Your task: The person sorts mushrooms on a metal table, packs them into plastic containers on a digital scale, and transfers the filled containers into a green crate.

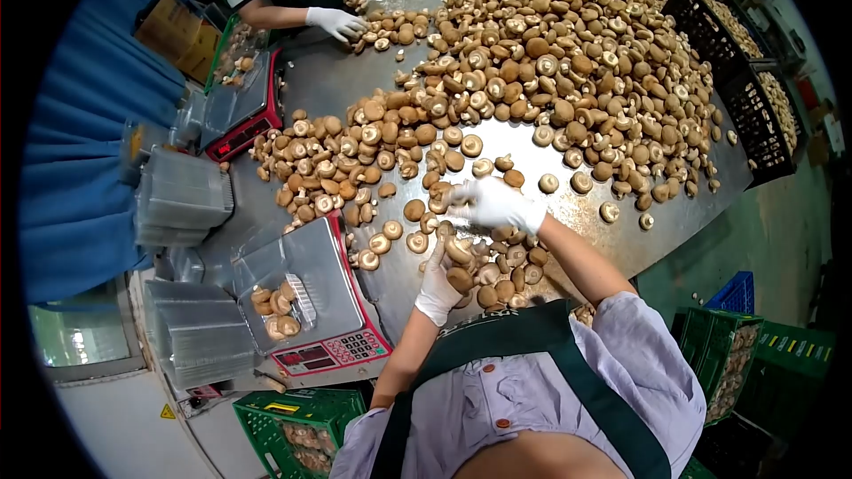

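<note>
My left hand (437,287), in a white glove, is closed around shiitake mushrooms (458,251) just in front of my apron. Its palm is partly hidden by them. Above and to the right, my right hand (499,203), also gloved, reaches leftward over the table with fingers stretched and slightly apart. Its fingertips are beside loose mushrooms (438,204); contact is hard to make out. A small group of mushrooms (515,257) lies between my hands and the apron. Left of my hands, a red-framed scale (315,257) carries a clear plastic tray (303,303) with several mushrooms in it.
A large mushroom heap (577,62) covers the far right of the metal table (683,222). Stacked clear trays (182,195) stand at the left, near a second scale (240,115). Across the table, a co-worker's gloved hand (337,24) touches mushrooms. Black crates (754,120) stand at right.
</note>
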Tool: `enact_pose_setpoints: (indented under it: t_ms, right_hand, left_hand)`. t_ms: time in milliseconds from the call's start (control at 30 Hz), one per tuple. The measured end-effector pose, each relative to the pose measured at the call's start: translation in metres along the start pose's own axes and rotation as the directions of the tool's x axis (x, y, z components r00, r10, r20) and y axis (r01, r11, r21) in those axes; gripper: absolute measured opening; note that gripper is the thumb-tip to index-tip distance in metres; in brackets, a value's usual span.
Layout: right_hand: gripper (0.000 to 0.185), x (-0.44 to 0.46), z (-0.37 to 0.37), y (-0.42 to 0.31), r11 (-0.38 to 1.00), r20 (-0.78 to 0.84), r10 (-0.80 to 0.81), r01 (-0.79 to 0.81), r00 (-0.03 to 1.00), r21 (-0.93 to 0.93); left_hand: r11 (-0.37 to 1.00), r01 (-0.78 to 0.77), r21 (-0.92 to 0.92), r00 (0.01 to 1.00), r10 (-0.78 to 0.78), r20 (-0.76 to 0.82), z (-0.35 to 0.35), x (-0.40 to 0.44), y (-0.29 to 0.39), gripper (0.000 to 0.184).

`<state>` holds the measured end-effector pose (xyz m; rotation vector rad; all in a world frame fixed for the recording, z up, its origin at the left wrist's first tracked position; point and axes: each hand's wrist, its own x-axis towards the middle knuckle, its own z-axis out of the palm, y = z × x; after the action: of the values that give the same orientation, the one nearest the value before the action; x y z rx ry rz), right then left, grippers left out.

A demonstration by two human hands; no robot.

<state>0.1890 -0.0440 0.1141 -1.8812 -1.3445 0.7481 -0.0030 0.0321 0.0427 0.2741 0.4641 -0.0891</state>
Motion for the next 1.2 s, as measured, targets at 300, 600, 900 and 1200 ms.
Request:
enact_pose_setpoints:
  t_ms: [300,600,900,1200]
  right_hand:
    - [0.031,0.072,0.005,0.094,0.88,-0.496,0.176,-0.361,0.851,-0.308]
    - [0.039,-0.003,-0.001,-0.016,0.971,-0.037,0.065,-0.055,0.997,0.232]
    - [0.039,0.061,0.014,0.059,0.909,-0.327,0.069,-0.194,0.942,-0.369]
    - [0.037,0.051,0.028,0.051,0.984,-0.401,0.178,-0.161,0.899,0.075]
  left_hand:
    - [0.996,-0.044,-0.08,0.996,0.05,0.076,-0.013,-0.009,0.0,0.051]
    - [0.464,0.255,-0.848,0.949,0.048,0.312,0.014,-0.023,0.025,0.051]
    - [0.924,-0.11,-0.366,0.901,0.248,0.357,0.01,-0.017,0.017,0.047]
    - [0.906,-0.251,-0.339,0.909,0.341,0.238,0.012,-0.034,0.022,0.039]
